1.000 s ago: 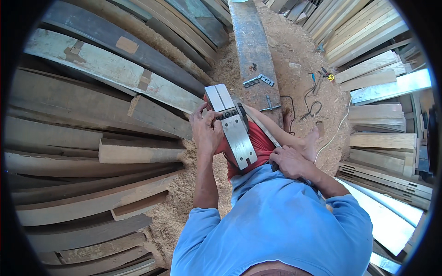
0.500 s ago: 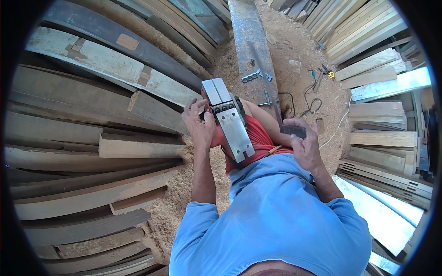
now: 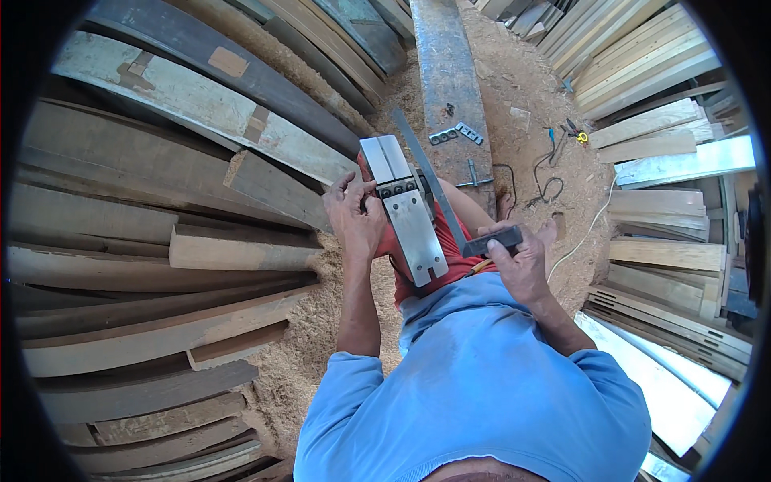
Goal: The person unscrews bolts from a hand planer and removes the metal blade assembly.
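Note:
An electric hand planer [image 3: 412, 233] lies upside down across my lap, its metal sole and cutter opening facing up. My left hand [image 3: 353, 215] grips its left side, index finger stretched toward the cutter opening. In my right hand [image 3: 522, 263] is a try square [image 3: 498, 236], held by its dark stock between thumb and fingers. The square's long metal blade slants up and away along the planer's right side; I cannot tell whether it touches. A pencil-like stick [image 3: 479, 267] rests on my lap beneath the square.
A worn plank [image 3: 446, 68] ahead carries small metal parts [image 3: 456, 134] and a T-shaped tool [image 3: 474, 172]. Sawdust covers the floor. Yellow-handled pliers or scissors [image 3: 581, 136] and a dark cord [image 3: 536, 189] lie at right. Stacked timber [image 3: 120, 153] stands left, more boards [image 3: 666, 241] right.
My right hand has moved slightly left and down, turning the try square so its blade shows clearly beside the planer. The left hand stays on the planer, its index finger now nearer the cutter opening.

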`<action>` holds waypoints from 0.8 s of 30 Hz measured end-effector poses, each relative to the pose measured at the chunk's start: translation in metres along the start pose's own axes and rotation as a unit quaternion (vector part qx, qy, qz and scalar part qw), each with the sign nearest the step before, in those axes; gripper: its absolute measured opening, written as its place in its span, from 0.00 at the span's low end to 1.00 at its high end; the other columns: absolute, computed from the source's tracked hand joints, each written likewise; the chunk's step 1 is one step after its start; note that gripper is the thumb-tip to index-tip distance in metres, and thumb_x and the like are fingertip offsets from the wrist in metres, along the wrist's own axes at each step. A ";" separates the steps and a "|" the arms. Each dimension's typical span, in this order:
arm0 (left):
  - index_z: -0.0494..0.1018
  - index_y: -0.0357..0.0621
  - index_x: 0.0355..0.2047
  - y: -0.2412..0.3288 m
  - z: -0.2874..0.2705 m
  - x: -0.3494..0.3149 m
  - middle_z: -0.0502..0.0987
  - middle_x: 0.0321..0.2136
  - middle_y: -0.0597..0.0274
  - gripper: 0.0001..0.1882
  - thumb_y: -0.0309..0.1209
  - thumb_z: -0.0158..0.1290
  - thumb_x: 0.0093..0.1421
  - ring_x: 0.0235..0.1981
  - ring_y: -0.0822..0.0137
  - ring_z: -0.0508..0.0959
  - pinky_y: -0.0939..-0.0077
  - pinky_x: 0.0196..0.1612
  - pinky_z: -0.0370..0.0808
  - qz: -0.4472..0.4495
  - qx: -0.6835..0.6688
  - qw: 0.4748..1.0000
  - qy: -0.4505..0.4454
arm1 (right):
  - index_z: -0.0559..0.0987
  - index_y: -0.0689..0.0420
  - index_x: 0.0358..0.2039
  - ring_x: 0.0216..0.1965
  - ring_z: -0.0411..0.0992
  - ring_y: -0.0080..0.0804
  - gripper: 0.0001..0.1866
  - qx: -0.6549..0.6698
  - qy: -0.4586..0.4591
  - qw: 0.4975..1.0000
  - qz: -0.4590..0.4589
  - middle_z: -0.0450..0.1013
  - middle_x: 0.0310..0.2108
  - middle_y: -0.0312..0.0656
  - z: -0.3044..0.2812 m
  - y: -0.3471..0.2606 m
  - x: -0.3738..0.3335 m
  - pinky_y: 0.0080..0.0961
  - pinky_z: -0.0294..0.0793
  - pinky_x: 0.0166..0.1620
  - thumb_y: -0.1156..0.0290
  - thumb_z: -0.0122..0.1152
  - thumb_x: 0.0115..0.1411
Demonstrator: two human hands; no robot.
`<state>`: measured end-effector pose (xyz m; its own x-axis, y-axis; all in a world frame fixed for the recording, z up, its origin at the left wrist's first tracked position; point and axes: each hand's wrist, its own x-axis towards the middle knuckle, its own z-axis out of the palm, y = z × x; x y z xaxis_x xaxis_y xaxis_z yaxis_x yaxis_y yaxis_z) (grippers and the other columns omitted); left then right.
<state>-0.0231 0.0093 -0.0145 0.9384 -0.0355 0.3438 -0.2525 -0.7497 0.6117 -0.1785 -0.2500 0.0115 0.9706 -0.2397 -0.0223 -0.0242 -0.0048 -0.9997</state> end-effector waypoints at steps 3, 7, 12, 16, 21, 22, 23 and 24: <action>0.83 0.43 0.39 0.001 0.002 0.001 0.78 0.54 0.42 0.14 0.23 0.53 0.52 0.58 0.43 0.72 0.49 0.62 0.69 0.011 -0.010 1.000 0.007 | 0.79 0.61 0.49 0.35 0.74 0.16 0.10 -0.041 -0.023 0.999 -0.001 0.81 0.37 0.36 0.003 0.004 -0.006 0.19 0.75 0.39 0.78 0.60 0.68; 0.82 0.43 0.38 0.000 0.005 0.002 0.79 0.53 0.43 0.13 0.23 0.53 0.52 0.56 0.43 0.73 0.48 0.61 0.69 0.011 -0.026 1.000 0.007 | 0.80 0.59 0.49 0.30 0.70 0.15 0.10 -0.044 -0.033 0.998 0.013 0.78 0.33 0.33 0.008 0.007 -0.014 0.19 0.71 0.34 0.78 0.61 0.68; 0.81 0.42 0.38 0.000 0.003 0.003 0.79 0.53 0.43 0.14 0.23 0.53 0.52 0.56 0.43 0.73 0.48 0.61 0.69 0.007 -0.036 0.999 0.001 | 0.79 0.60 0.48 0.27 0.69 0.16 0.09 -0.068 -0.055 0.996 -0.036 0.76 0.28 0.34 0.015 0.010 -0.015 0.21 0.70 0.32 0.76 0.61 0.69; 0.81 0.42 0.38 0.001 0.003 0.003 0.79 0.53 0.43 0.14 0.23 0.53 0.52 0.56 0.44 0.73 0.49 0.62 0.69 0.000 -0.045 0.999 -0.001 | 0.79 0.61 0.47 0.25 0.69 0.18 0.08 -0.084 -0.068 0.993 -0.053 0.74 0.25 0.35 0.017 0.004 -0.016 0.24 0.70 0.30 0.73 0.59 0.71; 0.81 0.41 0.39 0.002 0.001 0.003 0.78 0.55 0.42 0.14 0.22 0.50 0.55 0.58 0.45 0.73 0.51 0.63 0.69 -0.003 -0.040 0.999 -0.011 | 0.79 0.61 0.47 0.24 0.68 0.19 0.09 -0.093 -0.072 0.990 -0.074 0.72 0.23 0.36 0.018 0.000 -0.016 0.25 0.69 0.29 0.71 0.56 0.72; 0.81 0.41 0.39 0.002 0.001 0.003 0.78 0.55 0.42 0.14 0.22 0.50 0.55 0.58 0.45 0.73 0.51 0.63 0.69 -0.001 -0.042 0.999 -0.010 | 0.80 0.61 0.47 0.24 0.67 0.19 0.08 -0.095 -0.074 0.990 -0.073 0.72 0.23 0.36 0.017 0.000 -0.017 0.25 0.68 0.29 0.72 0.56 0.72; 0.81 0.41 0.39 0.002 0.001 0.002 0.78 0.55 0.42 0.14 0.22 0.50 0.55 0.58 0.45 0.73 0.52 0.63 0.69 -0.004 -0.043 0.999 -0.012 | 0.80 0.61 0.46 0.24 0.67 0.19 0.08 -0.097 -0.076 0.990 -0.071 0.72 0.22 0.36 0.017 -0.001 -0.017 0.25 0.68 0.29 0.72 0.56 0.72; 0.81 0.42 0.39 0.002 0.001 0.003 0.78 0.55 0.42 0.14 0.22 0.50 0.55 0.58 0.45 0.73 0.52 0.62 0.69 -0.007 -0.045 0.999 -0.013 | 0.80 0.61 0.46 0.24 0.67 0.18 0.08 -0.094 -0.072 0.990 -0.071 0.72 0.22 0.36 0.016 0.001 -0.018 0.25 0.68 0.29 0.72 0.56 0.72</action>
<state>-0.0210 0.0070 -0.0129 0.9476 -0.0432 0.3166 -0.2581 -0.6878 0.6785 -0.1916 -0.2299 0.0107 0.9912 -0.0821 0.1034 0.0840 -0.2118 -0.9737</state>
